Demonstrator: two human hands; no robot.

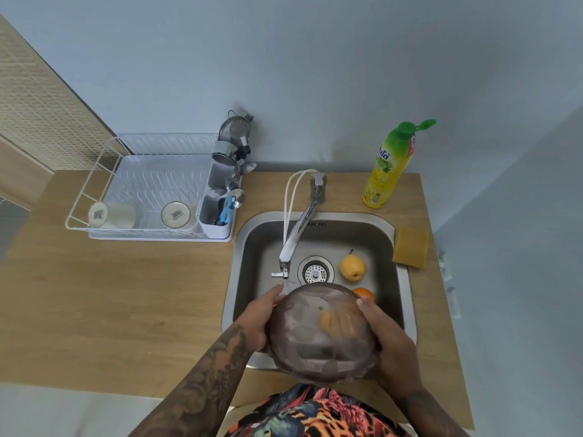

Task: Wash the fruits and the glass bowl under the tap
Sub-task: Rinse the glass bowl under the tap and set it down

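Observation:
I hold a smoky glass bowl (321, 334) over the near part of the steel sink (252, 247), tilted with its inside toward me. My left hand (262, 316) grips its left rim and my right hand (386, 332) its right rim. An orange blur shows through the glass. In the basin, a yellow pear (352, 268) lies right of the drain (315, 270). An orange (364, 294) peeks out behind the bowl's far right edge. The tap (296, 238) reaches over the basin, its spout just beyond the bowl. No running water is visible.
A white dish rack (148, 187) with two cups and a cutlery holder stands on the wooden counter at the left. A green and yellow dish-soap bottle (389, 167) stands behind the sink at the right. A yellow sponge (410, 247) lies beside the sink's right rim.

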